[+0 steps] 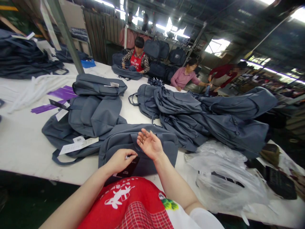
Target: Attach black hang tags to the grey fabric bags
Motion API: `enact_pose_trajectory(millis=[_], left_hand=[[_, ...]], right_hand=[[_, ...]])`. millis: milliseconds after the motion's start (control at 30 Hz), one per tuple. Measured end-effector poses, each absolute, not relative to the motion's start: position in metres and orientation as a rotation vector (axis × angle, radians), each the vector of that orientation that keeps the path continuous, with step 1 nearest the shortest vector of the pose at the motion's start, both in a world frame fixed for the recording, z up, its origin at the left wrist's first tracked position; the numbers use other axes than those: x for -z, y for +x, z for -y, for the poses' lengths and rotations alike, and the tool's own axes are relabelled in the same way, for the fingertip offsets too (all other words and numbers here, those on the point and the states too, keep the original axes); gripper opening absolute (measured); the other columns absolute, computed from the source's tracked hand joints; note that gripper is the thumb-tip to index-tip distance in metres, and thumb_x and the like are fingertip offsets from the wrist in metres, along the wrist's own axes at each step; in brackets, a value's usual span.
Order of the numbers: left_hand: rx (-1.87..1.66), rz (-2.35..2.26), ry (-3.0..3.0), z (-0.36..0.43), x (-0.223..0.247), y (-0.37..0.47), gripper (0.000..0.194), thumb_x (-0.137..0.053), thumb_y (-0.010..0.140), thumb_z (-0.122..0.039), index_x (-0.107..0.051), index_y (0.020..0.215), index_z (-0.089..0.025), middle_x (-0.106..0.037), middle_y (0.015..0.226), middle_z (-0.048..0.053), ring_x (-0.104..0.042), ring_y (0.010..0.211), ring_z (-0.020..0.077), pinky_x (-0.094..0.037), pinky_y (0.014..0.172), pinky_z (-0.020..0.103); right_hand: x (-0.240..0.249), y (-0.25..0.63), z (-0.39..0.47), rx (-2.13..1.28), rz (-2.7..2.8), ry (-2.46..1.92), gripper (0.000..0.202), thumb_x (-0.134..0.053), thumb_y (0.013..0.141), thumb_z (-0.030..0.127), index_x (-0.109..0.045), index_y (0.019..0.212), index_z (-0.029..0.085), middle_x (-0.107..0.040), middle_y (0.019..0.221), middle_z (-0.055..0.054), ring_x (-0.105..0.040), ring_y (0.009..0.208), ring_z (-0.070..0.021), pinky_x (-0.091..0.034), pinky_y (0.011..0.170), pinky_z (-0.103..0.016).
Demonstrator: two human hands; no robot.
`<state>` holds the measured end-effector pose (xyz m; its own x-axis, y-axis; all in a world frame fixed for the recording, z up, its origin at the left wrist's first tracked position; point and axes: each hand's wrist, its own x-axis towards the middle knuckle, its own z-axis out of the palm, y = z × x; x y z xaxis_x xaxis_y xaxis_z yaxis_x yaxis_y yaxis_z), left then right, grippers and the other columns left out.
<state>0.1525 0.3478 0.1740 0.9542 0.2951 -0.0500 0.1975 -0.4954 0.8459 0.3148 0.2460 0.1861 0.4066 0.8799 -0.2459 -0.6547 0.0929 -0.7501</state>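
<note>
A dark blue-grey backpack (152, 149) lies on the white table directly in front of me. My left hand (124, 160) pinches a black hang tag (128, 167) with pale print, near the bag's front edge. Over the top of the same bag, my right hand (149, 144) is raised with the palm turned up, its fingers apart and slightly curled, nothing visible in it. White paper tags (78, 145) rest on another backpack (95, 116) just to the left.
More backpacks (214, 117) are heaped at the right, behind clear plastic bags (221, 178). Purple strips (62, 93) lie at the left near a metal post (66, 36). Several people are across the white table (23, 140).
</note>
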Motion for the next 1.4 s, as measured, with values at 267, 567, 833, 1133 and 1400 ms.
enact_pose_trajectory(millis=[267, 567, 833, 1133, 1400], left_hand=[[-0.319, -0.807, 2.094, -0.438, -0.183, 0.128, 0.038, -0.049, 0.081, -0.05, -0.073, 0.084, -0.02, -0.074, 0.092, 0.004, -0.065, 0.092, 0.0249, -0.048, 0.085, 0.03], [-0.172, -0.644, 2.266, -0.468, -0.202, 0.178, 0.034, -0.046, 0.083, -0.043, -0.072, 0.083, -0.021, -0.074, 0.091, 0.003, -0.066, 0.09, 0.0236, -0.047, 0.082, 0.03], [-0.046, -0.488, 2.411, -0.468, -0.217, 0.225, 0.031, -0.047, 0.082, -0.034, -0.074, 0.092, -0.022, -0.074, 0.096, 0.004, -0.066, 0.089, 0.0218, -0.048, 0.081, 0.027], [0.113, -0.521, 2.636, -0.464, -0.215, 0.234, 0.022, -0.052, 0.081, -0.032, -0.072, 0.087, -0.025, -0.074, 0.09, 0.004, -0.066, 0.082, 0.0223, -0.045, 0.07, 0.028], [0.204, -0.542, 2.877, -0.439, -0.199, 0.24, 0.028, -0.073, 0.067, -0.035, -0.067, 0.088, -0.017, -0.071, 0.083, 0.012, -0.066, 0.079, 0.0305, -0.047, 0.069, 0.035]], right_hand=[[-0.096, 0.26, -0.266, -1.272, 0.17, -1.474, 0.019, -0.069, 0.072, 0.03, -0.065, 0.076, 0.012, -0.067, 0.064, -0.007, -0.058, 0.049, -0.0137, -0.043, 0.044, -0.022], [-0.117, 0.341, -0.287, -0.626, 0.267, -1.269, 0.056, -0.055, 0.082, 0.049, -0.047, 0.13, 0.022, -0.063, 0.119, -0.008, -0.05, 0.052, -0.007, -0.032, 0.042, -0.021], [-0.151, 0.378, -0.33, -1.193, 0.822, -1.3, 0.069, -0.073, 0.07, 0.039, -0.05, 0.131, 0.017, -0.053, 0.044, 0.01, -0.042, 0.039, -0.0078, -0.031, 0.045, -0.02], [-0.142, 0.397, -0.352, -1.355, 0.988, -1.393, 0.023, -0.073, 0.073, 0.032, -0.059, 0.069, 0.014, -0.061, 0.055, 0.004, -0.04, 0.043, -0.0054, -0.025, 0.045, -0.02], [-0.14, 0.407, -0.349, -1.5, 0.778, -1.203, 0.023, -0.066, 0.081, 0.035, -0.059, 0.077, 0.014, -0.044, 0.05, 0.008, -0.03, 0.043, -0.0043, -0.016, 0.04, -0.017]])
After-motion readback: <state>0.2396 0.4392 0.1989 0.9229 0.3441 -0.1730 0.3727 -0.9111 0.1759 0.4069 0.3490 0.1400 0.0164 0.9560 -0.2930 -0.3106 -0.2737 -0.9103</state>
